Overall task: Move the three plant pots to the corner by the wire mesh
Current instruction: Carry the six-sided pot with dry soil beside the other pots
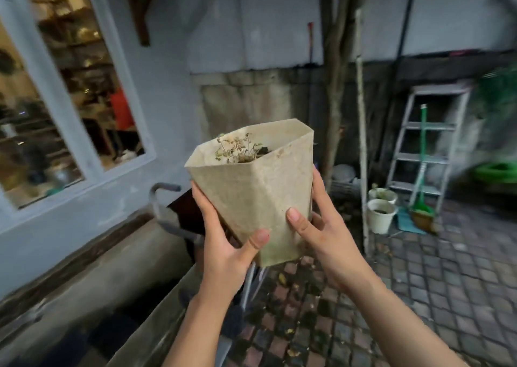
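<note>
1. The pot [251,187], beige and faceted, is being held in the air, tilted, with a dry plant [237,148] in it; no writing is showing.
2. The left hand [223,240] and right hand [316,226] are each keeping a closed grip on the pot's lower sides, thumbs pressing its front.
3. Two white pots [381,212] are standing on the paving [419,282] near a ladder [428,142].
4. Open paving is lying ahead and to the right.

Grey wall [173,58], window [64,86], brick paving [419,282].
</note>
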The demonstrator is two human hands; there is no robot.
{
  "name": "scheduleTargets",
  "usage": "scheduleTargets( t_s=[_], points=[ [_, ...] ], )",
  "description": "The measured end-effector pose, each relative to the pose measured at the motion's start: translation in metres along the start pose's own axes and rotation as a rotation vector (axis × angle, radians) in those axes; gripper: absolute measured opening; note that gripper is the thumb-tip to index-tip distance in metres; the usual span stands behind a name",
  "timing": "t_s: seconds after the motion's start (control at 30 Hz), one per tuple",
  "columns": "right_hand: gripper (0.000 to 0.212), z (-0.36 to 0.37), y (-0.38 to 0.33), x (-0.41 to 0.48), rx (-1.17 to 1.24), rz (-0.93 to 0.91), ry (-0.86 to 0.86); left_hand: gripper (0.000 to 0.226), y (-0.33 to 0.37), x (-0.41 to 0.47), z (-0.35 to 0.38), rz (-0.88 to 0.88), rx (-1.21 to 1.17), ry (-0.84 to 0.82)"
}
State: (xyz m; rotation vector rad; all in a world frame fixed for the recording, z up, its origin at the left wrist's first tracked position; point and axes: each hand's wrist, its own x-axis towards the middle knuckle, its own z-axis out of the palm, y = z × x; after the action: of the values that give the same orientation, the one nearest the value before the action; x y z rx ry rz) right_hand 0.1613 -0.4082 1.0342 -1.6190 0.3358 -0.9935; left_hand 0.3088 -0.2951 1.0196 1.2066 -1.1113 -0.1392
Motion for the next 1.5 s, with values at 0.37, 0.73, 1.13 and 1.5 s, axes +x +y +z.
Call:
scheduleTargets(
  t_s=[0.37,0.73,1.13,1.5],
  points=[
    [0.09,-0.22,-0.026,0.016,-0.101,-0.09,0.32,0.123,0.009,0.078,0.236,0.071,-0.199,-0.235],
    [0.095,-0.364,0.037,0.026,-0.13,-0.054,0.533,0.114,-0.056,0.119,0.398,0.065,-0.31,-0.44],
    [0.087,-0.577,0.109,0.124,-0.1,-0.004,0.746,0.11,-0.159,0.222,0.629,0.001,-0.467,-0.585],
    [0.082,-0.796,0.175,0.196,-0.071,0.01,0.809,0.121,-0.235,0.297,0.848,0.012,-0.33,-0.742]
  ],
)
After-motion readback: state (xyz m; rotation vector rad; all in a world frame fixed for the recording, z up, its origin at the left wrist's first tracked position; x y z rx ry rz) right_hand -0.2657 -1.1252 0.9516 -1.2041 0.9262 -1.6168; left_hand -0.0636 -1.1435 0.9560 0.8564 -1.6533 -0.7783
